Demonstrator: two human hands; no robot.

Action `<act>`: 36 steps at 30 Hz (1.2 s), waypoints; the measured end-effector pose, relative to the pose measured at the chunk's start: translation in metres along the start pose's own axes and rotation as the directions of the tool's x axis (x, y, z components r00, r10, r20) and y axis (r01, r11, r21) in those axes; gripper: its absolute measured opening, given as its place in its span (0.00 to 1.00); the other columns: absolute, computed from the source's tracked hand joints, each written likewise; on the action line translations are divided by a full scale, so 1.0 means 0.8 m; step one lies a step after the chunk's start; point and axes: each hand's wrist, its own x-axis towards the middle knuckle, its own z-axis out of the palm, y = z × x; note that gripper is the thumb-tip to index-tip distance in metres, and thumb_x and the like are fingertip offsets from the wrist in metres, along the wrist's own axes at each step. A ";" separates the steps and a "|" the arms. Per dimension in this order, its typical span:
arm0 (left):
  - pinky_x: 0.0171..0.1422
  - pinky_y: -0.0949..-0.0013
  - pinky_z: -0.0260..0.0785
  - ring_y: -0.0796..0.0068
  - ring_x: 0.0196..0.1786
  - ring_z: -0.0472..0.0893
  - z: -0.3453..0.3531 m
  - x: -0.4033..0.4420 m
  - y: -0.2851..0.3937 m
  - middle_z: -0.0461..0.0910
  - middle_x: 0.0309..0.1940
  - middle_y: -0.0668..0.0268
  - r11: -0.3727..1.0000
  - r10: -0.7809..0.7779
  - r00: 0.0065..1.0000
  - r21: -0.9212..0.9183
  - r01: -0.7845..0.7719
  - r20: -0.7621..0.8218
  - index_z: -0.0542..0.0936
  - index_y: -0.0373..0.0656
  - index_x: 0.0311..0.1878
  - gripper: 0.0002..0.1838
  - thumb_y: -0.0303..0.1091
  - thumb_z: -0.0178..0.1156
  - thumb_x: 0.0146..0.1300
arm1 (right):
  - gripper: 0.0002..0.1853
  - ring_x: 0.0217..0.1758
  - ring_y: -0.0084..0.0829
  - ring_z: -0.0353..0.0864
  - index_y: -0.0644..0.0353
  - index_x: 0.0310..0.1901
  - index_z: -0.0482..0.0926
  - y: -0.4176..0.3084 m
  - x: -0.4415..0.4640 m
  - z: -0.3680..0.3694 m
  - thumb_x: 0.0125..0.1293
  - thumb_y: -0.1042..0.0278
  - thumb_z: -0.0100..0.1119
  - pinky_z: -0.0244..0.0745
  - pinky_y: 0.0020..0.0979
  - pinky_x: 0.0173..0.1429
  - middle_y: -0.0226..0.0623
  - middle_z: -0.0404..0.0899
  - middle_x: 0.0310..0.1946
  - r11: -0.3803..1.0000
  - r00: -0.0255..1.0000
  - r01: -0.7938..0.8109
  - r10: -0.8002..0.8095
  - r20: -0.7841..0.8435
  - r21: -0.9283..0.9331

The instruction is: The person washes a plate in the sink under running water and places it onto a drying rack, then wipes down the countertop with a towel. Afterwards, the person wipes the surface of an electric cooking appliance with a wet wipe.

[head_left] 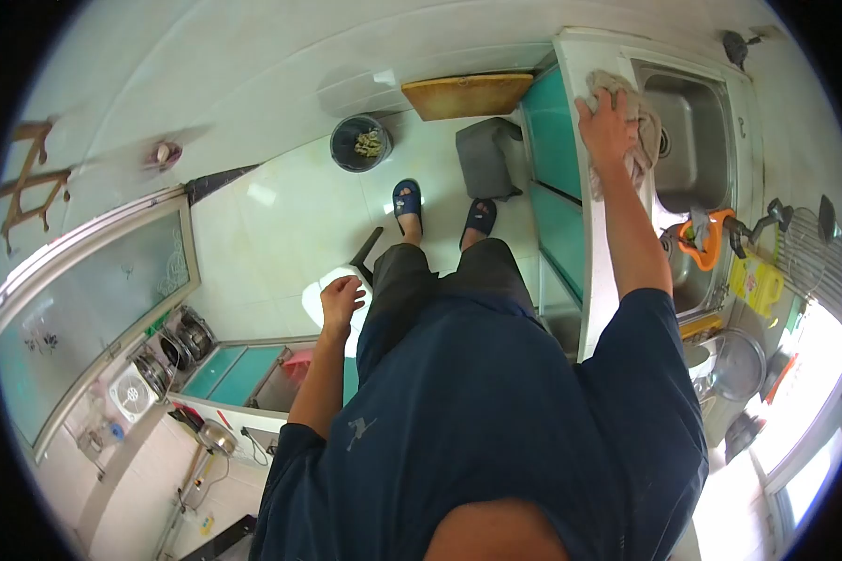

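My right hand (608, 131) lies on a crumpled beige cloth (644, 140), its fingers spread and pressing on it. The cloth rests on the white counter (601, 271) along the left edge of a steel sink (688, 140). My left hand (342, 301) hangs at my left side, fingers loosely bent and apart, with nothing in it. Below it in view is a white object (323, 297) with a dark handle-like part, partly covered by my hand and leg.
A dark bin (362, 143) stands near the wall. A wooden board (468, 96) leans there, beside a grey folded item (488, 159) on the floor. An orange-handled item (711, 241) and a yellow packet (756, 283) are by the second basin. At left is a glass door (103, 309).
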 end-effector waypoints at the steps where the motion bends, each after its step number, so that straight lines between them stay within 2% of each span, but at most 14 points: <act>1: 0.45 0.64 0.85 0.66 0.46 0.90 0.004 -0.004 -0.002 0.89 0.49 0.57 1.000 0.002 1.000 0.013 -0.002 0.000 0.84 0.33 0.60 0.19 0.39 0.66 0.75 | 0.31 0.78 0.79 0.59 0.38 0.71 0.75 0.000 0.012 -0.001 0.72 0.35 0.62 0.59 0.83 0.69 0.36 0.56 0.86 0.998 0.998 0.059 -0.059 -0.006 0.016; 3: 0.45 0.64 0.85 0.66 0.46 0.90 0.008 -0.008 -0.001 0.89 0.49 0.57 1.000 0.003 1.000 0.022 -0.003 -0.010 0.84 0.33 0.60 0.19 0.39 0.66 0.75 | 0.26 0.75 0.75 0.63 0.40 0.66 0.79 -0.001 0.024 -0.002 0.73 0.38 0.62 0.62 0.79 0.69 0.32 0.60 0.84 0.995 0.994 0.102 -0.101 -0.044 0.009; 6: 0.46 0.65 0.85 0.67 0.46 0.89 0.016 -0.006 0.010 0.89 0.49 0.58 0.999 0.040 0.999 -0.004 -0.040 -0.026 0.83 0.33 0.60 0.21 0.40 0.67 0.74 | 0.25 0.74 0.69 0.67 0.41 0.66 0.79 0.010 0.036 -0.032 0.71 0.45 0.66 0.66 0.72 0.71 0.34 0.67 0.80 0.996 0.990 0.093 -0.094 0.109 0.010; 7: 0.46 0.65 0.84 0.67 0.46 0.89 0.020 -0.006 0.013 0.89 0.49 0.58 0.999 0.044 0.999 0.002 -0.044 -0.029 0.83 0.33 0.60 0.21 0.40 0.68 0.73 | 0.25 0.74 0.69 0.67 0.41 0.66 0.79 0.029 0.040 -0.026 0.71 0.45 0.66 0.66 0.72 0.71 0.34 0.67 0.80 0.997 0.992 0.077 -0.076 0.096 -0.003; 9: 0.46 0.65 0.84 0.67 0.46 0.89 0.030 -0.007 0.023 0.88 0.49 0.58 0.997 0.075 0.997 0.005 -0.075 0.004 0.83 0.33 0.60 0.21 0.41 0.69 0.73 | 0.26 0.75 0.68 0.67 0.43 0.66 0.78 0.067 0.053 0.007 0.69 0.49 0.68 0.67 0.68 0.73 0.37 0.72 0.76 0.944 0.948 0.317 -0.312 -0.057 0.090; 12: 0.44 0.67 0.84 0.69 0.45 0.89 0.045 -0.005 0.033 0.88 0.48 0.60 0.994 0.107 0.993 -0.002 -0.107 0.045 0.84 0.34 0.60 0.21 0.40 0.69 0.74 | 0.29 0.76 0.67 0.67 0.43 0.69 0.77 0.070 0.025 -0.013 0.66 0.55 0.69 0.67 0.64 0.77 0.38 0.74 0.74 0.942 0.944 0.329 -0.327 -0.050 0.064; 14: 0.43 0.68 0.83 0.71 0.43 0.88 0.056 0.005 0.030 0.88 0.46 0.62 0.992 0.124 0.990 -0.027 -0.122 0.070 0.84 0.36 0.59 0.19 0.40 0.68 0.74 | 0.33 0.77 0.65 0.67 0.40 0.73 0.75 0.057 0.010 -0.049 0.65 0.59 0.68 0.66 0.62 0.79 0.39 0.73 0.73 0.954 0.942 0.298 -0.291 0.169 -0.016; 16: 0.42 0.68 0.82 0.72 0.43 0.88 0.065 0.005 0.027 0.88 0.45 0.62 0.993 0.116 0.991 -0.034 -0.114 0.068 0.84 0.36 0.58 0.19 0.40 0.69 0.74 | 0.34 0.77 0.63 0.67 0.38 0.74 0.76 0.041 -0.001 -0.072 0.65 0.61 0.67 0.67 0.59 0.80 0.39 0.71 0.75 0.981 0.959 0.191 -0.191 0.209 0.019; 24: 0.44 0.64 0.85 0.66 0.44 0.89 0.060 -0.026 -0.002 0.88 0.48 0.58 0.995 0.081 0.996 -0.056 -0.083 -0.033 0.83 0.35 0.61 0.21 0.40 0.69 0.73 | 0.31 0.78 0.63 0.65 0.36 0.72 0.79 0.032 0.035 -0.061 0.65 0.58 0.67 0.68 0.62 0.78 0.36 0.69 0.76 0.974 0.975 0.092 -0.131 0.180 0.209; 26: 0.43 0.65 0.85 0.65 0.44 0.90 0.050 -0.031 -0.017 0.88 0.48 0.57 0.995 0.058 0.995 -0.079 -0.064 -0.083 0.83 0.34 0.60 0.20 0.39 0.68 0.74 | 0.30 0.79 0.65 0.63 0.36 0.71 0.80 0.023 0.033 -0.053 0.66 0.52 0.69 0.68 0.64 0.78 0.35 0.67 0.76 0.984 0.981 0.166 -0.172 0.091 0.062; 27: 0.41 0.68 0.84 0.69 0.42 0.89 0.049 -0.038 -0.020 0.89 0.46 0.59 0.992 0.056 0.994 -0.111 -0.067 -0.097 0.84 0.33 0.57 0.18 0.37 0.68 0.72 | 0.30 0.79 0.65 0.63 0.36 0.71 0.80 0.019 0.029 -0.049 0.66 0.52 0.69 0.68 0.64 0.78 0.35 0.67 0.76 0.979 0.975 0.190 -0.198 0.105 0.079; 29: 0.42 0.65 0.85 0.66 0.44 0.90 0.048 -0.044 -0.026 0.88 0.47 0.58 0.994 0.067 0.991 -0.078 -0.076 -0.114 0.84 0.35 0.58 0.18 0.38 0.68 0.74 | 0.30 0.80 0.68 0.62 0.35 0.70 0.80 0.021 0.024 -0.048 0.68 0.43 0.69 0.68 0.67 0.76 0.34 0.67 0.77 0.982 0.979 0.179 -0.184 0.087 0.065; 32: 0.43 0.65 0.85 0.67 0.44 0.89 0.052 -0.050 -0.029 0.88 0.46 0.58 0.993 0.050 0.991 -0.098 -0.063 -0.126 0.84 0.34 0.58 0.18 0.38 0.66 0.75 | 0.29 0.79 0.69 0.61 0.35 0.69 0.81 0.023 0.024 -0.047 0.69 0.37 0.68 0.68 0.70 0.74 0.33 0.67 0.77 0.978 0.974 0.197 -0.203 0.096 0.067; 36: 0.44 0.66 0.84 0.69 0.44 0.89 0.050 -0.047 -0.024 0.89 0.46 0.59 0.995 0.061 0.990 -0.068 -0.070 -0.126 0.84 0.34 0.58 0.18 0.38 0.66 0.75 | 0.26 0.75 0.66 0.66 0.36 0.68 0.83 0.036 0.012 -0.032 0.71 0.42 0.67 0.72 0.66 0.72 0.31 0.70 0.74 0.964 0.964 0.265 -0.265 -0.002 0.016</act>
